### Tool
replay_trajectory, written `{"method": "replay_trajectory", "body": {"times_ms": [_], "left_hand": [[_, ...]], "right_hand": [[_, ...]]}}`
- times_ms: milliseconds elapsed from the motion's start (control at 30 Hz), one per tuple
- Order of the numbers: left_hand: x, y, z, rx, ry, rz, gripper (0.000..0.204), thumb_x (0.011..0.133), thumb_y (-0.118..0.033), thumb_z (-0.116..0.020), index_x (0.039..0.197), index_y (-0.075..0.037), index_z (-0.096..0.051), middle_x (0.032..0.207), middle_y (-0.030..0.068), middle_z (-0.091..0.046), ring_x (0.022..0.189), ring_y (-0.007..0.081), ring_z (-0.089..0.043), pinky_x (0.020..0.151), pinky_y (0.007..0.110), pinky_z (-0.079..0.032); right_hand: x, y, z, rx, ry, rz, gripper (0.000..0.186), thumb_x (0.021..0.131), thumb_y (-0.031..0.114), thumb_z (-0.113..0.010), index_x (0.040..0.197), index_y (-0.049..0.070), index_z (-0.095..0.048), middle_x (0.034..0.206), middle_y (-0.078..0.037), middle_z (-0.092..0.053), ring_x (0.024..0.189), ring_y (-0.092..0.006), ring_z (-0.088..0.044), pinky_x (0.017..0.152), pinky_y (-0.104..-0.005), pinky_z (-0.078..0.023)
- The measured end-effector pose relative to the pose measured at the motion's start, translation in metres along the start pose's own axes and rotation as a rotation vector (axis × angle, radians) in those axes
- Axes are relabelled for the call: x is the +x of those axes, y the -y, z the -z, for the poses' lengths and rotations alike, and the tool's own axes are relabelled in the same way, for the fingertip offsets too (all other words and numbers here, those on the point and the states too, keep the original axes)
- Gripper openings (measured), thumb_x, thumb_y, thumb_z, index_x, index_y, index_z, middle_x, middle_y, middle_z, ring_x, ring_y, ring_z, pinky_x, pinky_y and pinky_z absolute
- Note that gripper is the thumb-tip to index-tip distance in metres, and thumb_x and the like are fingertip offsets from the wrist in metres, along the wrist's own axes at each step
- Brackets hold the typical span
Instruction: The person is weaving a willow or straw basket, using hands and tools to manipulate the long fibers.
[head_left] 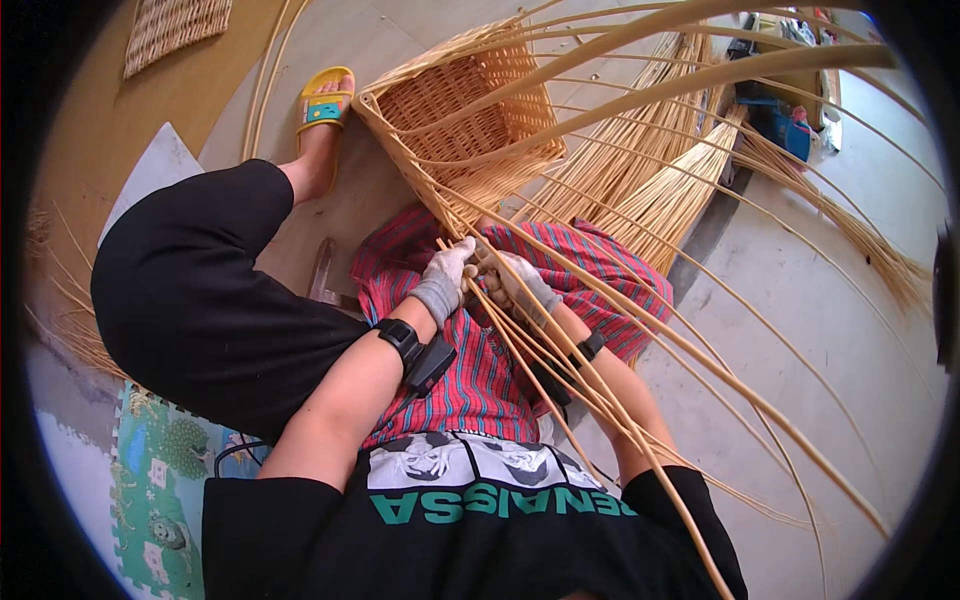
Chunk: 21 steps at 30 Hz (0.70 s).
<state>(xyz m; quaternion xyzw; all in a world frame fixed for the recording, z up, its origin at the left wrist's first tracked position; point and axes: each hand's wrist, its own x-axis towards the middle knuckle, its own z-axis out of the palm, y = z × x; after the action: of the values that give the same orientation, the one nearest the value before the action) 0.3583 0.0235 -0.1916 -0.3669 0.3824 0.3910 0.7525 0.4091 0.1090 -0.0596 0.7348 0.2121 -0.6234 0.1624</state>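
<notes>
A woven wicker basket (398, 142) lies tilted in front of me, its hollow side facing up. Long loose canes (655, 442) fan out from its rim, some sweeping back past my right arm. At the basket's near corner my left hand (447, 276), in a pale work glove, is closed round some of these wicker canes. Right beside it, my gloved right hand (516, 284) has its fingers curled on the same bunch of canes. The two hands nearly touch. Which canes lie in which fingers is partly hidden. A red striped cloth (395, 262) covers my lap under the hands.
Bundles of straight canes (690, 185) lie on the floor beyond the basket, with another bundle (850, 220) farther right. My left foot wears a yellow sandal (322, 110). A woven panel (175, 32) sits at the upper left. A patterned mat (160, 500) lies at the lower left.
</notes>
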Motion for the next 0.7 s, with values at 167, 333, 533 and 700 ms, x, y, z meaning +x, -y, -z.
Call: {"method": "replay_trajectory", "body": {"times_ms": [167,333,533,700], "left_hand": [[-0.001,-0.003,0.005,0.044,0.017,0.01,0.025,0.101,-0.038,-0.061,0.099,-0.017,-0.075,0.067,-0.0028,-0.058,0.044,0.0074,-0.039,0.036,0.025,-0.027],[-0.003,-0.004,0.003,-0.087,0.22,0.021,0.019,0.099,-0.032,-0.06,0.093,-0.015,-0.066,0.057,-0.0027,-0.049,0.045,0.0157,-0.05,0.042,0.035,-0.046],[-0.023,-0.003,-0.004,-0.048,0.057,-0.005,0.02,0.102,-0.03,-0.059,0.097,-0.014,-0.068,0.072,-0.0005,-0.062,0.05,0.0108,-0.047,0.045,0.029,-0.042],[-0.033,-0.006,-0.016,-0.128,0.022,0.012,0.018,0.099,-0.033,-0.064,0.096,-0.015,-0.066,0.064,-0.0003,-0.056,0.049,0.0158,-0.05,0.046,0.034,-0.046]], "right_hand": [[-0.005,0.003,-0.007,0.021,-0.033,0.209,0.019,0.095,0.028,-0.063,0.088,0.01,-0.062,0.057,0.002,-0.05,0.039,-0.0083,-0.047,0.032,-0.0229,-0.034],[0.009,-0.008,0.0,0.04,0.058,0.299,0.031,0.098,0.036,-0.063,0.096,0.005,-0.062,0.069,-0.004,-0.061,0.052,-0.0142,-0.057,0.045,-0.027,-0.045],[0.03,-0.018,-0.005,0.131,-0.014,0.212,0.042,0.1,0.043,-0.06,0.096,0.001,-0.064,0.08,-0.01,-0.07,0.064,-0.0184,-0.067,0.058,-0.0305,-0.054],[0.022,-0.015,-0.011,0.033,-0.137,0.247,0.045,0.101,0.043,-0.055,0.092,0.001,-0.068,0.078,-0.009,-0.071,0.064,-0.0175,-0.067,0.06,-0.0303,-0.054]]}}
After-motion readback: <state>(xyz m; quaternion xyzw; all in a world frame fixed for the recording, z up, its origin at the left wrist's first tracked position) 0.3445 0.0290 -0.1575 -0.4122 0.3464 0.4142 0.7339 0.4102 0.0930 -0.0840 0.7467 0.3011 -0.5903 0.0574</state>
